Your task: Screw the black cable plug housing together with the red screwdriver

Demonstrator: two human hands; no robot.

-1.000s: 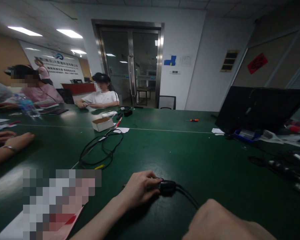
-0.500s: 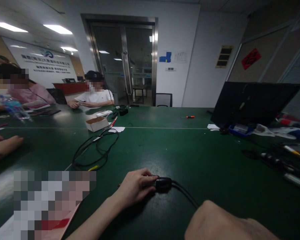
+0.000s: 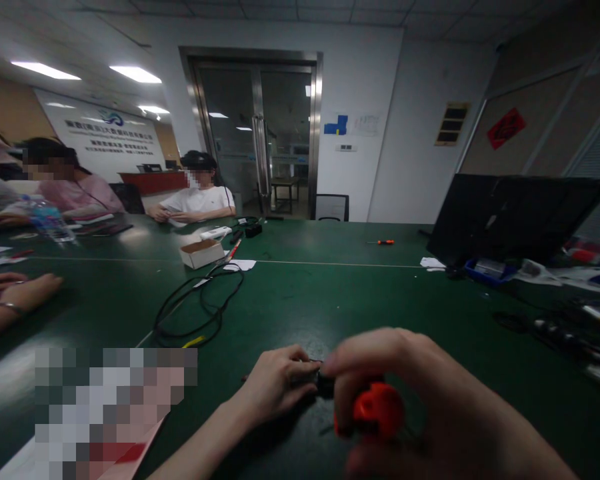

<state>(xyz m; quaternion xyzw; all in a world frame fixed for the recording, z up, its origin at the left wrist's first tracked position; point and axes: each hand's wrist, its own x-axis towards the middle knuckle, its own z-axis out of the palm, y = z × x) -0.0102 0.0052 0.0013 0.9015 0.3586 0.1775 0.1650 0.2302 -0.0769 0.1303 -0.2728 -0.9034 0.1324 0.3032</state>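
Note:
My left hand (image 3: 280, 381) rests on the green table with its fingers closed on a small black device (image 3: 325, 385), which my right hand partly covers. My right hand (image 3: 420, 393) is raised just right of the device and blurred by motion. Its curled fingers hold a red tool (image 3: 380, 410), seen end-on, with a thin dark part sticking out to the left. Whether the tool touches the device cannot be seen.
A coiled black cable (image 3: 220, 313) and a small open box (image 3: 201, 254) lie left of centre. An orange screwdriver (image 3: 386, 242) lies far back. A monitor (image 3: 515, 217) stands right. Another person's hands (image 3: 33, 293) are at the left edge.
My right hand has risen from the lower right toward the device, and the red tool now shows in it. My left hand stays on the device. The view has shifted slightly.

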